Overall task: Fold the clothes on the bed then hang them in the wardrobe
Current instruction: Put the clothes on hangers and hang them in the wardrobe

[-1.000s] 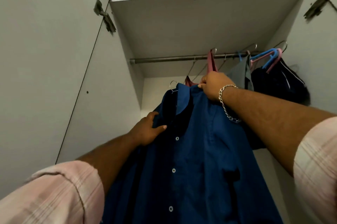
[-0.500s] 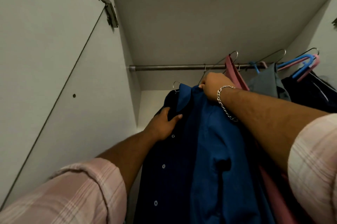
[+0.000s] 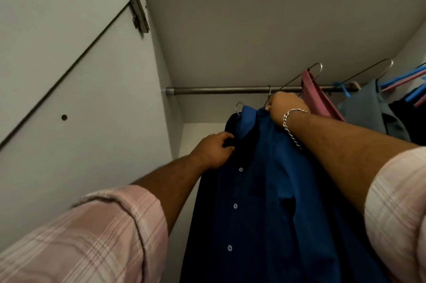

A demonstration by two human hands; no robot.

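Note:
A dark blue button-up shirt [image 3: 260, 190] hangs in front of me on a wire hanger whose hook [image 3: 238, 107] sits just below the metal wardrobe rail [image 3: 219, 90]. My right hand [image 3: 284, 106], with a chain bracelet on the wrist, grips the top of the shirt at the collar beside a second wire hanger. My left hand [image 3: 213, 151] pinches the shirt's left front edge under the collar. The hook does not touch the rail.
The open wardrobe door [image 3: 69, 89] fills the left, its hinge [image 3: 134, 3] near the top. A shelf panel [image 3: 265, 29] lies above the rail. A pink garment [image 3: 318, 98], a grey garment [image 3: 366, 107] and blue and pink plastic hangers [image 3: 410, 84] hang at the right.
Both hands have carried the blue shirt deeper into the wardrobe and leftward along the rail. My left hand's fingers have closed on the shirt's front edge. The view has tilted left.

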